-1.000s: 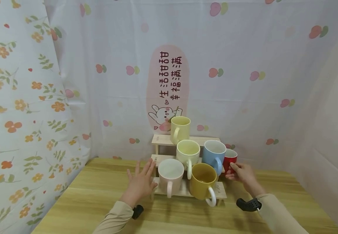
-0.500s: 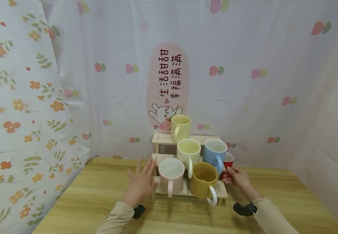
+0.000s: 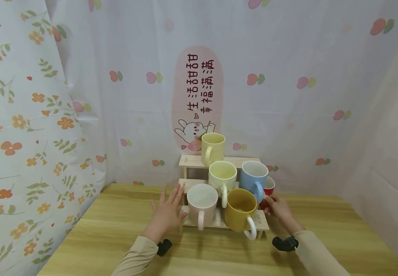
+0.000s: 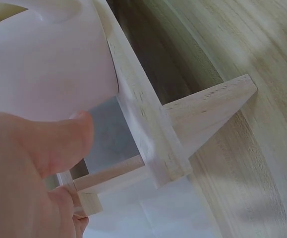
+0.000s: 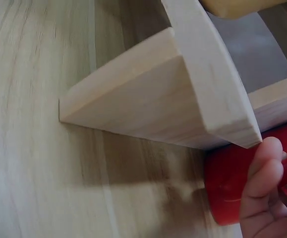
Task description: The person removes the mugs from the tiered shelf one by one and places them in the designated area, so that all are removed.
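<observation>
My right hand (image 3: 282, 212) pinches the handle of a red mug (image 5: 227, 181) at the right side of a three-step wooden rack (image 3: 243, 161). The mug stands close beside the rack, partly hidden by a blue mug (image 3: 248, 183); whether its base touches the table cannot be told. My left hand (image 3: 166, 220) rests with fingers spread at the rack's left end, its thumb near a pink mug (image 4: 59, 64) on the lowest step. Also on that step sits a mustard mug (image 3: 237, 216) with a white handle. A pale green mug (image 3: 220, 184) shares the middle step with the blue one.
On the top step stands a yellow mug (image 3: 217, 151). Wood-grain table (image 3: 112, 230) surface extends on both sides of the rack. A patterned white cloth (image 3: 281, 126) hangs close behind, and a floral one (image 3: 23, 153) is at the left.
The red mug has shifted slightly left, closer to the rack, with my right hand holding it. My left hand keeps its place at the rack. The head view has tilted a little.
</observation>
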Demonstrator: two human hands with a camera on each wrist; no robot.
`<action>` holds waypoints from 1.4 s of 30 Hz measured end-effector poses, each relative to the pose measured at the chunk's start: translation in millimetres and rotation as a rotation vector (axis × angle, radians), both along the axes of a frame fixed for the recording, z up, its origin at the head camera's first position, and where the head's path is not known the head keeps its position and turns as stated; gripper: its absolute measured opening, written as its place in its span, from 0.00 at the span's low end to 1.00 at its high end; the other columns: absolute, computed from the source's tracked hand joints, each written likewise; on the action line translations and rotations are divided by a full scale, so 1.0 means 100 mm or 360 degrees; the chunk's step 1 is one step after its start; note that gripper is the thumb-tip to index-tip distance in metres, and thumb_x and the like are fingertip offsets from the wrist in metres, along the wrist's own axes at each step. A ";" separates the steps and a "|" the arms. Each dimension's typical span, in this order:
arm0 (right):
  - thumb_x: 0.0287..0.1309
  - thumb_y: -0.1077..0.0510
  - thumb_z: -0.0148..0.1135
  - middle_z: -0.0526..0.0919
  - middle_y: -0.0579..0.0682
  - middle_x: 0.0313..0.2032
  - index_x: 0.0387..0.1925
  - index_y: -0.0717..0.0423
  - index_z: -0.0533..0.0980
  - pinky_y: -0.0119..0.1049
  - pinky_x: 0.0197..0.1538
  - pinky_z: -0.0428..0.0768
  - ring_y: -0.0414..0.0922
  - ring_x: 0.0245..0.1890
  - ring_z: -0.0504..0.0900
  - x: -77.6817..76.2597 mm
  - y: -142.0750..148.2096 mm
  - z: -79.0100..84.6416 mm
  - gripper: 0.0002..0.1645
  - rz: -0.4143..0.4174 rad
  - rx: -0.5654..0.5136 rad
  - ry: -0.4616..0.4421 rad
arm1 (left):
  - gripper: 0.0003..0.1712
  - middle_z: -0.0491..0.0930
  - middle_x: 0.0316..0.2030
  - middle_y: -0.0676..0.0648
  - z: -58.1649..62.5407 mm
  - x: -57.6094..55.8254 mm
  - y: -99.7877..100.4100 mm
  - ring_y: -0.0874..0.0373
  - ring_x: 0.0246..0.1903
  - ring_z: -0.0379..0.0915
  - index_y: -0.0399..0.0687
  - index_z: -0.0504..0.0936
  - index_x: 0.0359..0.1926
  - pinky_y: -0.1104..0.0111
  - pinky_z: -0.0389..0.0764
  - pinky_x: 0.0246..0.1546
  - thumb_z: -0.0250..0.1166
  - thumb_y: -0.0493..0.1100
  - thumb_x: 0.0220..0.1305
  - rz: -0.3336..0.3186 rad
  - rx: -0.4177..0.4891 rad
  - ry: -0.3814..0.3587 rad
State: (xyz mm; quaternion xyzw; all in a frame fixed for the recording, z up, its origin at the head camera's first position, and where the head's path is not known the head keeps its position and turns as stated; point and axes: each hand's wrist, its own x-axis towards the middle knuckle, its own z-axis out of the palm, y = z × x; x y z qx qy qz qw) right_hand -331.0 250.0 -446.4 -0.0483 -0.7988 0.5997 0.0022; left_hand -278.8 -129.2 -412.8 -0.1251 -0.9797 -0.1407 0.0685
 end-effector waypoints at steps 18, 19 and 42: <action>0.74 0.55 0.40 0.77 0.70 0.41 0.53 0.81 0.65 0.40 0.35 0.84 0.45 0.29 0.82 0.07 0.17 0.27 0.28 0.0121 0.0398 -0.0031 | 0.47 0.46 0.75 0.50 -0.04 -0.05 0.01 0.29 0.70 0.39 0.54 0.50 0.75 0.24 0.46 0.56 0.63 0.55 0.62 0.0000 -0.0011 -0.0008; 0.74 0.54 0.40 0.76 0.72 0.43 0.53 0.82 0.65 0.42 0.36 0.85 0.46 0.30 0.82 0.08 0.18 0.31 0.29 0.0118 0.0426 -0.0027 | 0.47 0.46 0.75 0.50 -0.04 -0.05 0.01 0.29 0.70 0.39 0.54 0.50 0.75 0.24 0.46 0.56 0.63 0.55 0.62 0.0004 -0.0016 -0.0004; 0.72 0.47 0.42 0.82 0.62 0.39 0.52 0.70 0.73 0.34 0.30 0.78 0.42 0.27 0.78 0.30 -0.01 1.29 0.29 0.0109 0.0671 0.0182 | 0.47 0.45 0.75 0.49 0.01 0.01 0.02 0.29 0.70 0.39 0.52 0.51 0.75 0.25 0.47 0.56 0.63 0.55 0.62 0.0014 0.0014 -0.0019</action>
